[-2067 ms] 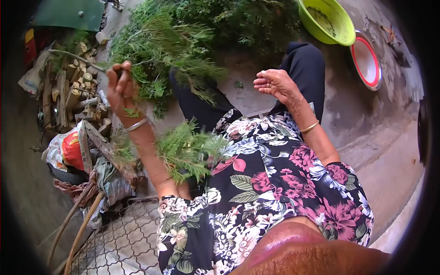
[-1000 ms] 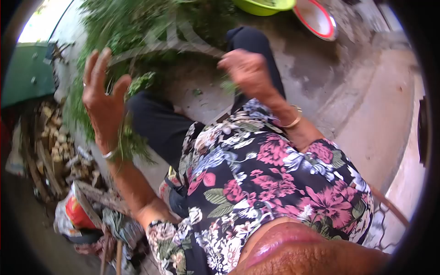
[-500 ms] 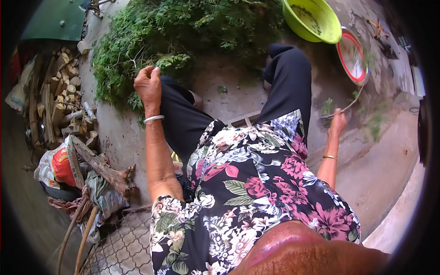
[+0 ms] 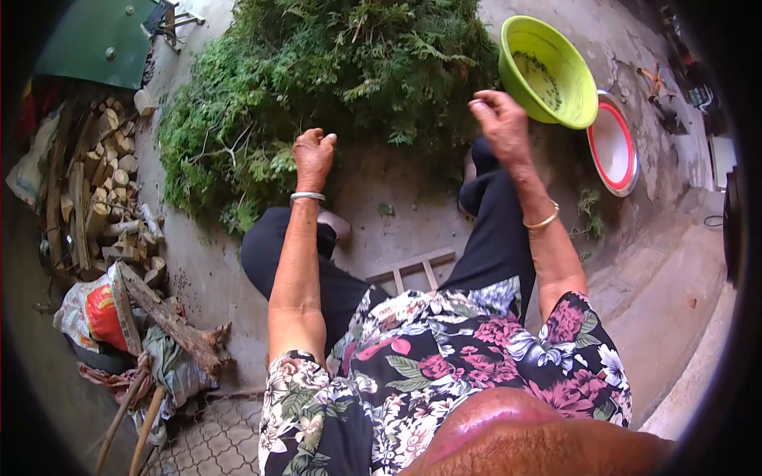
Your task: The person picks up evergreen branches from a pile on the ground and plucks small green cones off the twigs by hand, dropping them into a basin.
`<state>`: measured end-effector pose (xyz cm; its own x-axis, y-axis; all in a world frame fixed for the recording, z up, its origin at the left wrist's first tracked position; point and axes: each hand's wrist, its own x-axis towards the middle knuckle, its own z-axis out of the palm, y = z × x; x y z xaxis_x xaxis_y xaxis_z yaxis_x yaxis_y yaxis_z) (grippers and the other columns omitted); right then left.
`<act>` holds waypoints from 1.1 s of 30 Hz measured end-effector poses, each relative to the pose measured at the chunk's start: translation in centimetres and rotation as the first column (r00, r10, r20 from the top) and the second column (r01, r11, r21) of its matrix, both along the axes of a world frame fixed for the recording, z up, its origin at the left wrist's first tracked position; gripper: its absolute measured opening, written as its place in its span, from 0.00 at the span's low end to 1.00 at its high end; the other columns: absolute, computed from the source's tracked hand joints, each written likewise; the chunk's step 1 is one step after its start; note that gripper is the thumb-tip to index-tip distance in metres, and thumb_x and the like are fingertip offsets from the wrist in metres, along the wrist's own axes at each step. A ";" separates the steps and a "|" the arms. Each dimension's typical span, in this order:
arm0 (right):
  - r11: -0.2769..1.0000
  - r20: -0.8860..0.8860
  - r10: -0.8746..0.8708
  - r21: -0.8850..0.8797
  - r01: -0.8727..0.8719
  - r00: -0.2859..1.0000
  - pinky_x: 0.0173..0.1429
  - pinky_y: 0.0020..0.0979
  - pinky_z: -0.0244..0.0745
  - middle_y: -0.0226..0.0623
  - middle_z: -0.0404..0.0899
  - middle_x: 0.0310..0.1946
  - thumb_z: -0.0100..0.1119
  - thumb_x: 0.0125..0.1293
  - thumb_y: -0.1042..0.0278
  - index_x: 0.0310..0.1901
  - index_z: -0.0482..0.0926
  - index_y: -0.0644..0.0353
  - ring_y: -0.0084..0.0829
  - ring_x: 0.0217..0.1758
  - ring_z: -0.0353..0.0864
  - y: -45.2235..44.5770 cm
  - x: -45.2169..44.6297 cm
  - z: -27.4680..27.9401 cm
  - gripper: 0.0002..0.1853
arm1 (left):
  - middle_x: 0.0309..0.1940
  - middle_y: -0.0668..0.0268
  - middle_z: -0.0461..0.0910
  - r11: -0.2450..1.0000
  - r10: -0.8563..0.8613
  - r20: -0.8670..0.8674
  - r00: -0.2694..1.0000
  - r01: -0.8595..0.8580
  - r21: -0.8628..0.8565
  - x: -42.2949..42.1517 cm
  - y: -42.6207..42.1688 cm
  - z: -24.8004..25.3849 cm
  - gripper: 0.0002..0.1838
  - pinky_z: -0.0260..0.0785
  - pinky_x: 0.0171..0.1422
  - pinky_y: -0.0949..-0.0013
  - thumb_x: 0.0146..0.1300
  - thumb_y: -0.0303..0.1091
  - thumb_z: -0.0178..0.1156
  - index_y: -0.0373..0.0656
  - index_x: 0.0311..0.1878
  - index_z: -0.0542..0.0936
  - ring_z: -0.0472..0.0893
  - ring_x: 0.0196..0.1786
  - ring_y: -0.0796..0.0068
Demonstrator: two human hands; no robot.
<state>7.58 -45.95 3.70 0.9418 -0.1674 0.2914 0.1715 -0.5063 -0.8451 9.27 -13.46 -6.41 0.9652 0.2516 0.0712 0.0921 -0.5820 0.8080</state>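
Observation:
A large heap of green leafy branches (image 4: 317,87) lies on the floor ahead of me. At its near edge is my left hand (image 4: 314,159), its fingers curled in and nothing visible in them; a silver bangle circles that wrist. My right hand (image 4: 504,131), above my knee, has loosely bent fingers a little apart and holds nothing. It is beside the yellow-green basin (image 4: 548,71), which has small dark bits inside. Cut green sprigs (image 4: 589,214) lie on the floor to the right.
Firewood (image 4: 107,174) is stacked at the left, with a log (image 4: 171,317), bags (image 4: 99,309) and sticks (image 4: 149,428) nearer me. A red-rimmed white basin (image 4: 613,147) stands beyond the sprigs. Between my legs is a wooden frame (image 4: 413,268).
My right hand has come back from the far right toward the heap, and the branch it held is no longer in it. My left hand has moved right along the heap's edge.

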 end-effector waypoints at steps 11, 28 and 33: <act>0.990 -0.181 0.094 -0.082 -0.110 0.979 0.39 0.34 0.76 0.50 0.80 0.29 0.59 0.56 0.71 0.40 0.76 0.69 0.41 0.34 0.83 3.8 -0.2 0.9 0.13 | 0.38 0.48 0.78 0.918 -0.315 0.320 0.893 0.201 0.343 16.2 -7.3 3.5 0.19 0.67 0.51 0.55 0.52 0.31 0.59 0.32 0.46 0.74 0.76 0.45 0.47; 0.967 -0.330 0.161 -0.135 -0.216 0.930 0.45 0.43 0.74 0.56 0.79 0.30 0.58 0.57 0.66 0.40 0.76 0.69 0.52 0.39 0.80 4.1 -0.7 1.2 0.14 | 0.27 0.63 0.79 0.649 -0.340 0.074 0.937 0.291 -0.702 12.1 -6.7 11.8 0.11 0.63 0.27 0.79 0.50 0.23 0.58 0.32 0.39 0.78 0.74 0.25 0.81; 0.969 -0.304 0.214 -0.051 -0.240 0.928 0.42 0.37 0.74 0.55 0.79 0.29 0.61 0.55 0.62 0.35 0.78 0.70 0.49 0.37 0.80 5.6 -0.1 2.1 0.16 | 0.28 0.62 0.80 0.488 -0.216 0.226 0.950 0.305 -0.818 5.3 -4.0 15.3 0.11 0.68 0.31 0.77 0.53 0.20 0.57 0.30 0.42 0.77 0.77 0.27 0.78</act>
